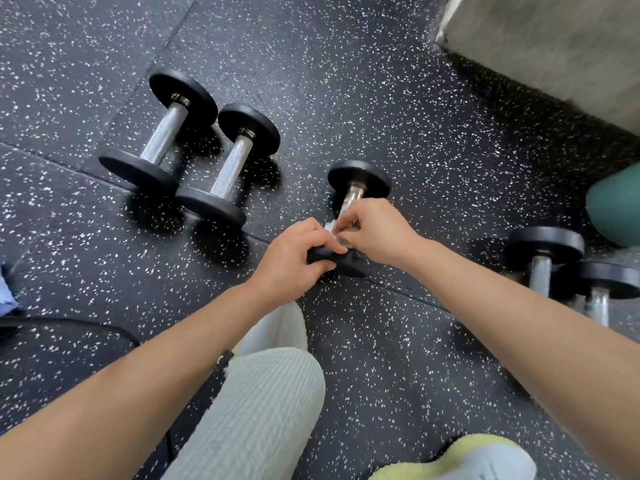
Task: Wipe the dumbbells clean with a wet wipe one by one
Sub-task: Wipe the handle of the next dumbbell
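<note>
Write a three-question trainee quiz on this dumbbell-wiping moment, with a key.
1. True or false: the left hand grips the near end plate of the middle dumbbell.
2. The right hand presses the wet wipe against: A) the handle B) the floor C) the shoe.
3. How many dumbbells lie touching, upper left?

Key: 1 true; 2 A; 3 two.

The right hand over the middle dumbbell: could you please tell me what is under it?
Under the right hand a bit of white wipe shows against the dumbbell handle. The rest of the wipe and the lower handle are covered by both hands.
</note>
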`<state>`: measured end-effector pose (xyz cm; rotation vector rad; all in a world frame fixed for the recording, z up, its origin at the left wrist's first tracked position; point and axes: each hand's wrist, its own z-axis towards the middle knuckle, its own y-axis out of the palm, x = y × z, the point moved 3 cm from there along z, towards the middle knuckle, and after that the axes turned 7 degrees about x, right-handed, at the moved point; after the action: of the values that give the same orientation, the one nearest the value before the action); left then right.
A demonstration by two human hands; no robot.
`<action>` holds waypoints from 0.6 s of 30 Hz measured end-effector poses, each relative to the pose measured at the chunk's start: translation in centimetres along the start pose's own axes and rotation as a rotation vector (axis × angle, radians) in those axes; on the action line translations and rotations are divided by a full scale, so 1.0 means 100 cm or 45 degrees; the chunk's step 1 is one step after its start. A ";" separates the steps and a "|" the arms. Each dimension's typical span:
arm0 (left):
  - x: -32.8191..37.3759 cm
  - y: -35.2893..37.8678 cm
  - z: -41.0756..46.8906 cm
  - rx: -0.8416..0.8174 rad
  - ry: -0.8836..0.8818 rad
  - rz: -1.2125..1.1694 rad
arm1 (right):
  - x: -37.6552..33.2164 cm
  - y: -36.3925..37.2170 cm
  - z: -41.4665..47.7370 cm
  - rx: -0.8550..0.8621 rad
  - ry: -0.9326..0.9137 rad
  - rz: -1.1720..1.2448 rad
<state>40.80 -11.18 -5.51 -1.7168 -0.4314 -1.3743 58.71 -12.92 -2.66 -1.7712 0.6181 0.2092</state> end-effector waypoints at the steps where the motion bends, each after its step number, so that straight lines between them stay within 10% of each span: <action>1: 0.000 0.000 0.000 0.000 0.003 0.020 | -0.002 0.001 -0.007 -0.072 -0.026 0.020; 10: 0.007 0.001 0.004 -0.054 0.058 0.126 | 0.012 -0.009 0.017 0.388 0.098 -0.105; 18: 0.003 0.003 0.002 -0.051 0.037 0.063 | 0.008 0.004 -0.016 0.080 -0.222 -0.029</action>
<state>41.22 -11.20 -5.35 -1.7264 -0.3451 -1.3794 58.86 -14.74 -2.87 -1.6782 0.4737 0.3215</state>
